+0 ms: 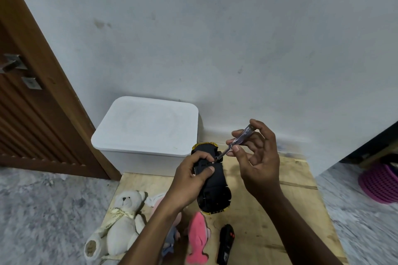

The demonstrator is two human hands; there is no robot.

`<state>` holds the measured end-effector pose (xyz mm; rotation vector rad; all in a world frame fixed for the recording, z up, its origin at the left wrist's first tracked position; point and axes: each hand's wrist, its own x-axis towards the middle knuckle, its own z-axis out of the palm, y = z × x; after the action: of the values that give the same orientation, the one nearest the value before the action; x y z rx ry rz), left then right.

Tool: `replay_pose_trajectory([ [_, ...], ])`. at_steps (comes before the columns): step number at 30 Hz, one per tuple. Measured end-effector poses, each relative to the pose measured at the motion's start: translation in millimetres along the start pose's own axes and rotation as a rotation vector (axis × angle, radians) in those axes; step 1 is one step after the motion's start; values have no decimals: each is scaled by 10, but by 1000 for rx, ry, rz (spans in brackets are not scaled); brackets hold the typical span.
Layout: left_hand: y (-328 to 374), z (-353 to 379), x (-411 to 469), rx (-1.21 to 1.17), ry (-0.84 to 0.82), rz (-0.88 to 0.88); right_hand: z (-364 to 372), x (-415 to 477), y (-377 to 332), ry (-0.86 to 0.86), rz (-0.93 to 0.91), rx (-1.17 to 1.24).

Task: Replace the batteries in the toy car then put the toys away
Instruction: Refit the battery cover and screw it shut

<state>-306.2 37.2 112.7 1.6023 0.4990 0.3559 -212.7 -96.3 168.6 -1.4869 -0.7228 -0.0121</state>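
Note:
The toy car is upside down above the wooden board, showing its black underside with yellow trim at both ends. My left hand grips it around the middle. My right hand pinches a screwdriver with a clear handle, its tip resting on the car's underside near my left thumb. A black remote control with red buttons lies on the board below the car.
A white lidded storage box stands against the wall behind the car. A white teddy bear, a pink plush fish and another soft toy lie on the wooden board. A brown door is at left, a purple basket at right.

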Motion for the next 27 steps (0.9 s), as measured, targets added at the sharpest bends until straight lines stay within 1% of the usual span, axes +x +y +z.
replay_pose_trajectory([
  [7, 15, 8, 20, 23, 7, 9, 34, -12, -6, -7, 5, -12],
  [14, -10, 20, 18, 51, 28, 42, 31, -16, 10, -65, -19, -73],
  [18, -20, 26, 4, 28, 51, 43, 20, -10, 21, -86, -56, -121],
  [27, -56, -16, -26, -12, 45, -37, -13, -5, -4, -96, -68, -119],
])
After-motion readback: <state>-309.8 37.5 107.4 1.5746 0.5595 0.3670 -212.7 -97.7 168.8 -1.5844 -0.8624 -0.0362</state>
